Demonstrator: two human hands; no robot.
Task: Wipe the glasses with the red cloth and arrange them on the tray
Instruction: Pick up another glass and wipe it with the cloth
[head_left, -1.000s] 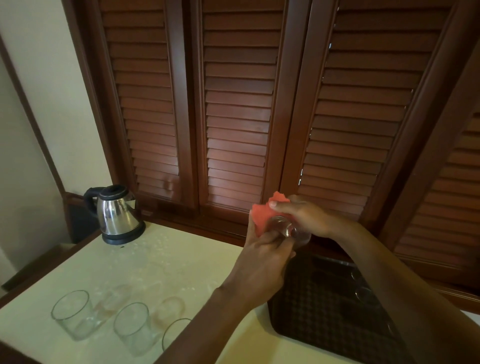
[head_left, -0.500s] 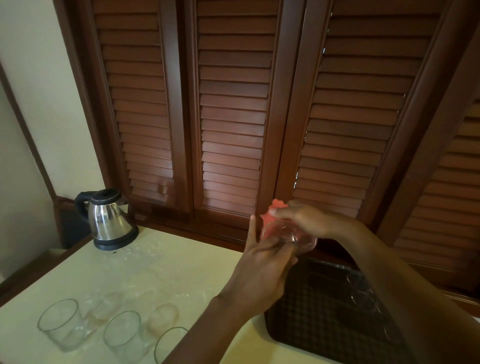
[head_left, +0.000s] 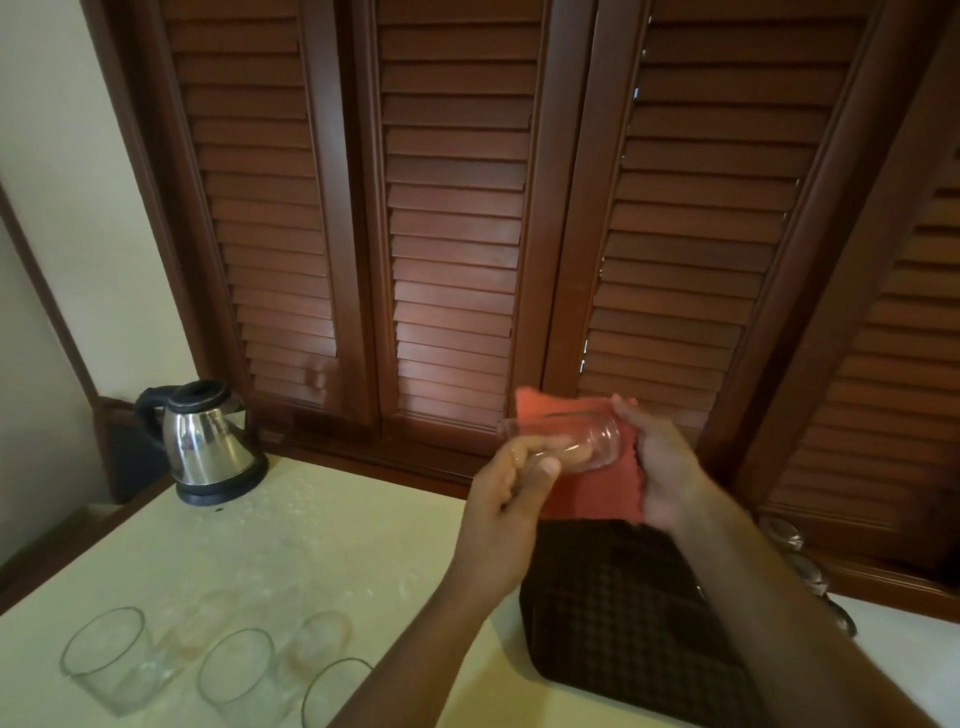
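Right of centre in the frame, the left hand (head_left: 506, 499) holds a clear glass (head_left: 566, 441) on its side, above the far edge of the tray (head_left: 613, 613); its fingers (head_left: 545, 447) reach into the open mouth and show through the wall, while the thumb presses on the outside, so the rim is pinched between them. The base of the glass points to the right of the frame. Just behind and below the glass hangs the red cloth (head_left: 592, 488), spread in a loose sheet with a ragged right edge; the right hand (head_left: 662, 467) holds it along that edge, the fingers curled round the fabric and the thumb up near the base of the glass. Whether the cloth touches the glass cannot be told. The tray is dark with a woven-looking check pattern and lies on the pale desk (head_left: 291, 561) in the lower right of the frame, partly hidden by both forearms. Faint glass shapes (head_left: 789, 540) show at its far right side, too dim to count. In the lower left of the frame, three empty glasses (head_left: 111, 660) stand upright in a row on the desk, well apart from the tray. A steel kettle (head_left: 208, 441) with a black handle and base stands at the far left corner of the desk, in front of brown louvred shutters (head_left: 452, 234).
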